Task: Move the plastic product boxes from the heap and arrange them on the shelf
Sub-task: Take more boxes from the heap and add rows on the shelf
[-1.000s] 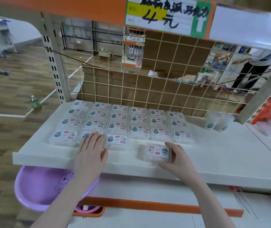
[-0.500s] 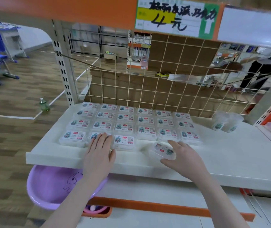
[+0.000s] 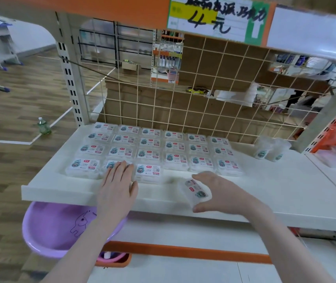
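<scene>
Several clear plastic product boxes [image 3: 159, 152] with white labels lie in neat rows on the white shelf [image 3: 275, 193]. My left hand [image 3: 119, 184] lies flat, fingers straight, on a box in the front row, second from the left. My right hand [image 3: 224, 193] grips one more box [image 3: 195, 192] between thumb and fingers; it is turned at an angle just in front of the row's gap, near the shelf's front edge. Two more boxes [image 3: 269, 150] stand tilted against the grid at the back right.
A wire grid [image 3: 203, 103] backs the shelf, and an upper shelf with a price sign [image 3: 218, 19] hangs overhead. A purple basin [image 3: 61, 229] sits below the shelf at left. A green bottle [image 3: 43, 126] stands on the wooden floor. A person stands beyond the grid at right.
My right hand has lifted and turned its box from flat on the shelf to a slanted hold. My left hand has stayed on the front-row box.
</scene>
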Demonstrator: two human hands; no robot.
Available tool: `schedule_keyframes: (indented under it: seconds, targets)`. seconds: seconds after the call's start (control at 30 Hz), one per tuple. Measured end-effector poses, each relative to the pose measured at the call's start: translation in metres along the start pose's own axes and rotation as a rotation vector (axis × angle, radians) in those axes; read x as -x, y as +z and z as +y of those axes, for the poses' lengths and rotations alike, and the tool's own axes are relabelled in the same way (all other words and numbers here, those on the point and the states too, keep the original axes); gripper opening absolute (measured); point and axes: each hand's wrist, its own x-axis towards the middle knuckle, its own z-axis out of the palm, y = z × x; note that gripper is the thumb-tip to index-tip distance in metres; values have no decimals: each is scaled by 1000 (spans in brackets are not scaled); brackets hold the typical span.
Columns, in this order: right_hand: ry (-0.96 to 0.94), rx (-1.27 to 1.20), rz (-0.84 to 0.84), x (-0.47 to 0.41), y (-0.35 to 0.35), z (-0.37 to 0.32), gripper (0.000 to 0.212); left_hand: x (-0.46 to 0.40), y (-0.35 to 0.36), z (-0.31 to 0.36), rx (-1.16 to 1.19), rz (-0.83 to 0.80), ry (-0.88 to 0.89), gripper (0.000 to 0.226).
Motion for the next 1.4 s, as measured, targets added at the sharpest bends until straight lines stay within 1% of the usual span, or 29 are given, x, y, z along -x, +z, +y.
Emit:
schedule_keyframes:
  seconds: [0.07,0.2,0.27,0.37,0.47,0.57,0.83,0.9,0.97,1.07,1.17,1.3,1.4]
  targets:
    - [-82,-48,-127,-7,-16,5,89,0,0,1,4,-1,-3,49]
    - [-104,50,-316,-24,-32,11,88,1,-1,2,-1,-10,3,50]
    - [-93,84,-367,-30,-35,11,86,1,-1,3,-7,-12,3,50]
    - [-102,99,-376,-35,-35,9,81,0,0,2,-9,19,7,48]
    - [-88,95,-301,-35,-28,7,78,0,1,1,-17,32,19,48]
    - [-22,70,-181,-31,-17,3,76,0,3,0,-29,41,30,48]
    - [265,44,166,-20,18,-22,54,0,2,2,-41,23,29,49]
    - [333,72,269,-21,29,-32,56,1,3,0,-47,33,39,45]
    - [390,104,344,-25,39,-41,60,2,6,-3,-52,69,53,36]
    - [420,150,400,-31,47,-50,68,2,7,-2,-49,72,45,46]
    - [401,146,411,-33,49,-51,71,1,7,-1,-42,73,52,47]
    - [370,4,358,-30,47,-44,61,0,7,-1,-23,67,46,48]
    - [375,-39,381,-31,46,-43,57,-1,6,-1,-8,51,40,47]
